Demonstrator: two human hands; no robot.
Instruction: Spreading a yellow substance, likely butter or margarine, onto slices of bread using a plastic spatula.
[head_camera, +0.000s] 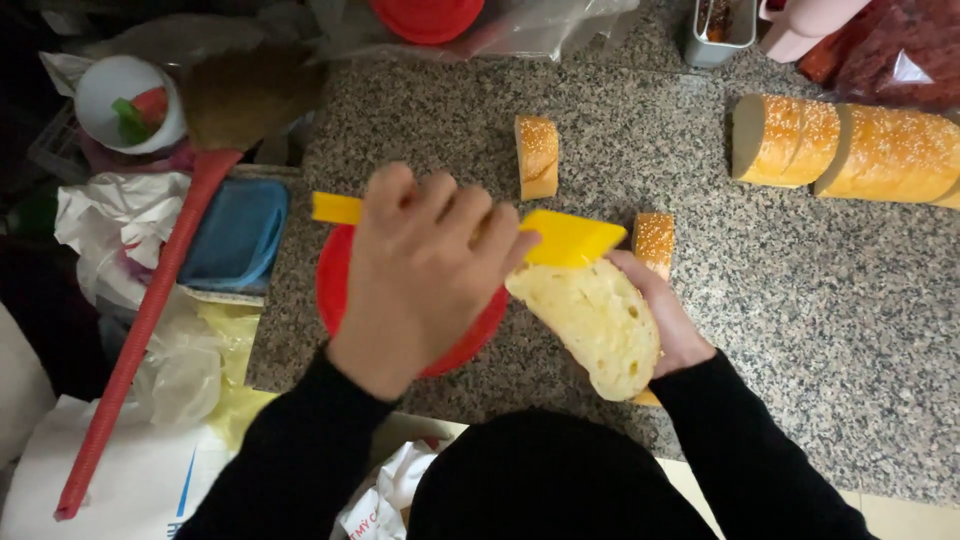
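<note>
A yellow spreader (560, 238) is being gripped in the left hand (425, 265); a bread slice (590, 320) is being cradled in the right hand (665, 315). Slice is being held over the counter edge (560, 425), so a drop is judged possible under blade pressure.

Long black sleeves reach both wrists, seemingly of one plain dark top; hands bare.

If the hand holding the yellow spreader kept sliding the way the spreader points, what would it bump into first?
The left hand points its yellow spreader rightward. Its tip already sits at the top edge of the cut bread in the right hand. Next in line is probably the small bread slice, though depth is unclear.
</note>
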